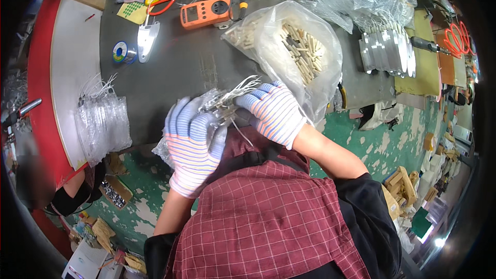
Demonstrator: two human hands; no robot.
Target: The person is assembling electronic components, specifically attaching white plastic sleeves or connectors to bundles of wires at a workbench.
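At the near edge of the dark table, my left hand (194, 137) and my right hand (275, 111), both in striped work gloves, close round a bundle of wired metal parts (222, 107). White lead wires (243, 89) fan out from its top, between the hands. Clear bubble wrap (163, 150) shows below my left hand, apparently around the bundle's lower part. My left fingers curl over its left side. My right fingers press at the wire end; their tips are partly hidden.
A clear plastic bag (328, 46) of small stick-like pieces stands just beyond my right hand. Left lies a bubble-wrapped wired bundle (105, 126). Farther back are an orange meter (199, 14), red-handled pliers (164, 6) and a solder spool (120, 51). Silvery wired parts (386, 51) sit right.
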